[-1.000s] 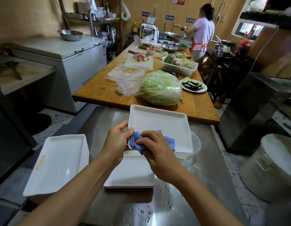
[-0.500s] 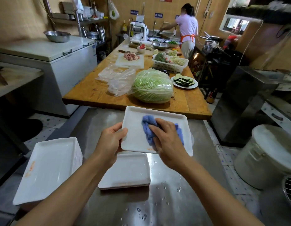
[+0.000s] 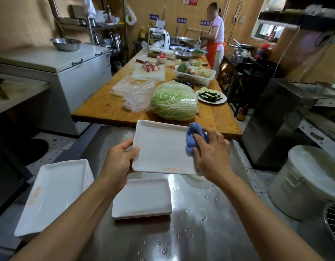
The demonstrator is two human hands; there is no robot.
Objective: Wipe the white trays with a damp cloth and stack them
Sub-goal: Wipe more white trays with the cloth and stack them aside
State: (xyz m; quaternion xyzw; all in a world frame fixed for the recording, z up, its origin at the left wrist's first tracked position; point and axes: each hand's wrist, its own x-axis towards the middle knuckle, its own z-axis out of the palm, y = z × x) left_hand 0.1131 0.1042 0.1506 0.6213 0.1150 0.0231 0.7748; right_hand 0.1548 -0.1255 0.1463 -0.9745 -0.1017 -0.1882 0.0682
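Cloth (image 3: pixel 195 140) moved to tray (image 3: pixel 162 147) far-right corner; L hand (image 3: pixel 118 160) holds edge.

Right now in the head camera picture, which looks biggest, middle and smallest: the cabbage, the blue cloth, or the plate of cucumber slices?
1. Cabbage, clearly the largest.
2. Plate of cucumber slices and blue cloth look about alike; the cloth is bunched, partly hidden under the right hand and nearer the camera, so I won't rank them.
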